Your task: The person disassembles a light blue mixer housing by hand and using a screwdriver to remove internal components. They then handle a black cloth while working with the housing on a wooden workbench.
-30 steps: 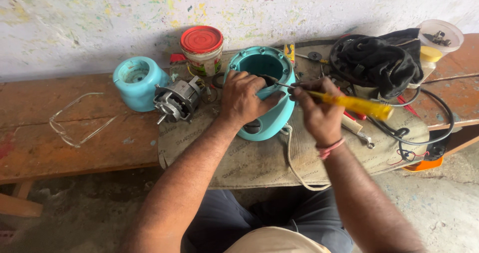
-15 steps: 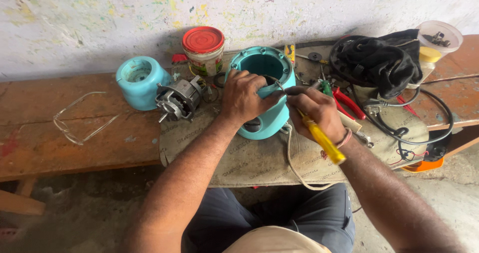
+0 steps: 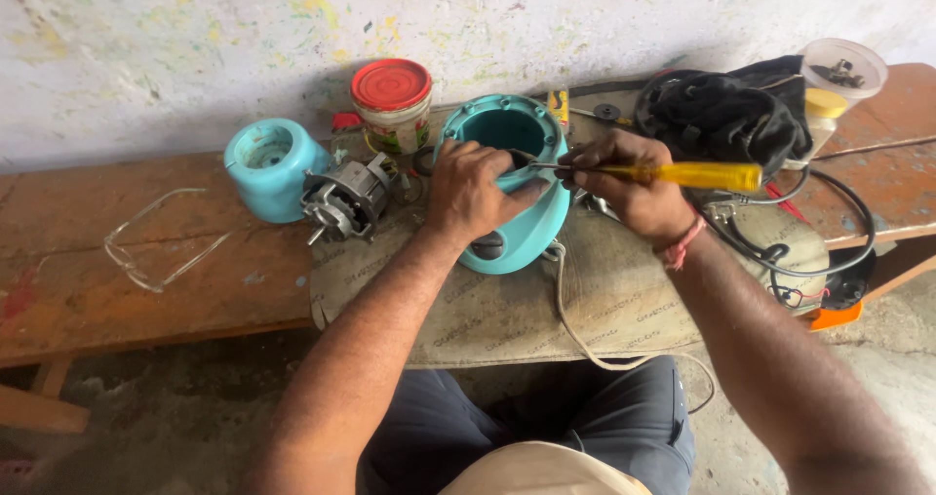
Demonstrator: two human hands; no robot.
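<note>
A teal plastic appliance housing [image 3: 531, 227] lies tilted on a sack cloth [image 3: 595, 310], its open end facing up. My left hand [image 3: 470, 191] grips the housing's rim on the left side. My right hand [image 3: 629, 185] holds a yellow-handled screwdriver [image 3: 697, 175] nearly level, handle to the right, with its metal tip reaching into the housing's opening. A red thread band circles my right wrist.
A small electric motor [image 3: 346, 200] and a teal cap piece [image 3: 268, 166] lie left of the housing. Behind stands a red-lidded jar [image 3: 393, 105]. A black bag [image 3: 736, 115], black cables [image 3: 829, 251], a clear lidded tub [image 3: 843, 66] and a clear wire loop [image 3: 156, 246] rest on the wooden bench [image 3: 117, 290].
My right hand swung the screwdriver down toward my lap, then lifted it level again and put the tip into the housing. My left hand stayed on the rim.
</note>
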